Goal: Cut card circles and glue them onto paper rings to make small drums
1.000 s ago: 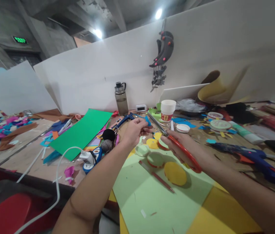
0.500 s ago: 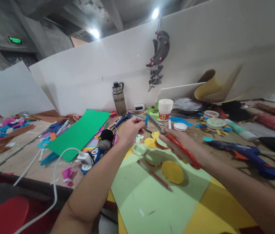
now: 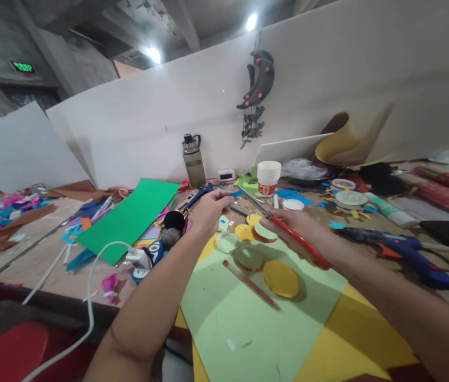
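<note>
Red-handled scissors (image 3: 298, 240) are gripped in a person's right hand (image 3: 308, 227) above a crowded desk (image 3: 320, 217), blades angled toward the far edge; whether they are parted cannot be told. The left hand (image 3: 209, 213), fingers pinched around a small blue piece (image 3: 236, 194), is raised just left of the scissors' tips, nearer the desk's far edge than its near edge. Below the 2 hands, a pale green sheet (image 3: 280, 339) overlaps a yellow sheet (image 3: 347, 334) at the near edge, bearing a reddish pencil (image 3: 251, 285) and, just beside it, a yellow disc (image 3: 281, 278). A water bottle (image 3: 195, 165), a small digital clock (image 3: 226, 175) and a stack of paper cups (image 3: 269, 175) line the far edge, before a white partition (image 3: 137, 116) hung with a gray crescent-moon ornament (image 3: 262, 79). A blue glue gun (image 3: 402, 254) lies toward the right edge; a bright green sheet (image 3: 129, 220) lies to the left of the hands.
</note>
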The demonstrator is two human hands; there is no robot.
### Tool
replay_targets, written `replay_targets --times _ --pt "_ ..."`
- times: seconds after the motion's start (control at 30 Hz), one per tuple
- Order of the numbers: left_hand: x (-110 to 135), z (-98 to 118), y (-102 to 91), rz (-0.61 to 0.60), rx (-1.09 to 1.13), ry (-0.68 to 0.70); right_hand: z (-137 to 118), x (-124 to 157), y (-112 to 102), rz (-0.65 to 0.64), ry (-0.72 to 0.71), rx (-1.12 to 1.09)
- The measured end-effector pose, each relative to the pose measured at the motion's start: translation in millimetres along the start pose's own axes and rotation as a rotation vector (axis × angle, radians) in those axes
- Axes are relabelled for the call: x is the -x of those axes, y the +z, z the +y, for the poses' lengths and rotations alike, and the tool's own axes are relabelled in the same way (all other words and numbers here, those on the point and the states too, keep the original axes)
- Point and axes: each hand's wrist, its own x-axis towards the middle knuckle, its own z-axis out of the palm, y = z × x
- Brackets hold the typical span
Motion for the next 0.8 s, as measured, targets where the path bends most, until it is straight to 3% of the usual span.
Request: replay_targets --times 0.13,0.3,0.57,0.8 --pt "-9 -1 -9.9 -0.027 0.026 -0.031 10 -10 -19 -0.035 -0.071 0.388" --pt "-20 -7 -23.8 -0.072 -0.102 -0.099 25 -18 -33 -0.105 0.106 0.761" --pt "-26 -20 -32.8 -0.182 -0.414 -0.141 35 -21 -12 -0.165 0.121 0.782" --pt "-27 -22 -37.1 -0.251 -0.385 -0.047 46 -24 -4 -0.204 0.147 0.800"
